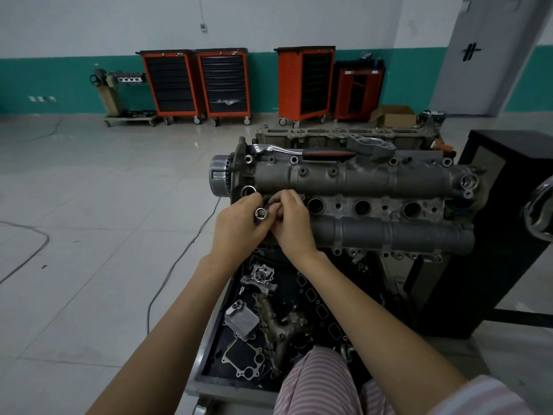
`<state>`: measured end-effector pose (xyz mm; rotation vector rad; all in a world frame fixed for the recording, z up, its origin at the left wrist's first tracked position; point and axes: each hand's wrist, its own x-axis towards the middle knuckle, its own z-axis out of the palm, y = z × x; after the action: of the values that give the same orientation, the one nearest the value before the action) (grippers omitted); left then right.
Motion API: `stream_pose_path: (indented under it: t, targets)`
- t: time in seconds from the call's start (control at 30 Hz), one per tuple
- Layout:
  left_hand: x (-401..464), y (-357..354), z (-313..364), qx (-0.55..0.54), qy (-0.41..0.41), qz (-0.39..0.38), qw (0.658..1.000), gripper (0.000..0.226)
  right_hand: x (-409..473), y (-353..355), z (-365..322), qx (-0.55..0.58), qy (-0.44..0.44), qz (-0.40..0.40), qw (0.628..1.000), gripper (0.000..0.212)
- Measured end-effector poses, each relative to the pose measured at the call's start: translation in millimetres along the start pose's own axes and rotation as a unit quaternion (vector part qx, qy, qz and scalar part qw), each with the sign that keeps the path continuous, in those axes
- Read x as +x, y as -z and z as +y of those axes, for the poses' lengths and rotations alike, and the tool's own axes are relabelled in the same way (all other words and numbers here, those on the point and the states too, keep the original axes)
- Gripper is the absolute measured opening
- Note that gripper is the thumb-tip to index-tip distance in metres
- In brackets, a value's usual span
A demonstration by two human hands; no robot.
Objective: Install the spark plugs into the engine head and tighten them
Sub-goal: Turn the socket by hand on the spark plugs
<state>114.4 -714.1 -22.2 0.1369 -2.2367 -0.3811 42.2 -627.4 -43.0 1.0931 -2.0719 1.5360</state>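
Hands are being held together over the leftmost plug well (267, 202) of the engine head (353, 178): a socket (261, 213) is being gripped by the left hand (239, 226), something small is being pinched by the right hand (291, 218), directly above the well's upright bore.

The engine head (359, 193) lies lengthwise across a stand, its timing gear (220, 175) at the left end, with a ratchet wrench (302, 151) resting along its far edge and a bare engine block (344, 136) just behind it. Both hands meet over the leftmost plug well: the left hand (239, 223) holds a socket (261, 213), and the right hand (291, 218) touches it from the right. Below the head, a tray (206, 348) holds loose engine parts (263, 319); four tool carts (260, 82) stand along the far wall.
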Motion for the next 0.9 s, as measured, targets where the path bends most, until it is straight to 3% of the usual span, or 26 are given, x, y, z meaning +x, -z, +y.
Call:
stream_pose_path:
  t: [0.07, 0.2, 0.3, 0.5, 0.63, 0.7, 0.8, 0.9]
  targets:
    - [-1.7, 1.0, -2.3, -0.010, -0.008, 0.001, 1.000, 0.036, 0.0, 0.5, 1.5, -0.011, 0.016, -0.010, 1.000, 0.011]
    - [-3.3, 2.7, -4.1, -0.032, -0.007, 0.000, 0.999, 0.026, 1.0, 6.6, 5.7, -0.029, 0.052, -0.071, 0.996, 0.044]
    - [-2.6, 1.7, -4.2, -0.036, -0.001, -0.005, 0.999, 0.025, 1.4, 7.7, 7.6, -0.050, 0.082, -0.100, 0.990, 0.039]
    - [-0.4, 2.1, -2.3, -0.037, -0.005, -0.011, 0.999, 0.045, 4.9, 3.5, 3.0, 0.013, 0.008, -0.013, 1.000, 0.007]
    - [1.3, 2.2, 1.6, -0.032, -0.010, 0.008, 0.999, 0.054, 3.4, -0.5, 0.9, -0.002, -0.011, 0.008, 1.000, 0.013]
    - [-1.1, 0.8, -0.5, -0.033, -0.011, 0.016, 0.999, 0.045, 0.8, 2.9, -0.5, -0.007, 0.004, -0.014, 1.000, 0.015]
    - [-2.3, 1.1, -2.7, -0.039, -0.005, 0.017, 0.999, 0.031, -3.1, 7.4, 2.0, -0.058, 0.078, -0.071, 0.993, 0.049]
    - [-3.0, 1.8, -2.1, -0.043, -0.013, 0.013, 0.999, 0.025, -3.3, 8.7, 3.8, -0.056, 0.097, -0.082, 0.990, 0.043]
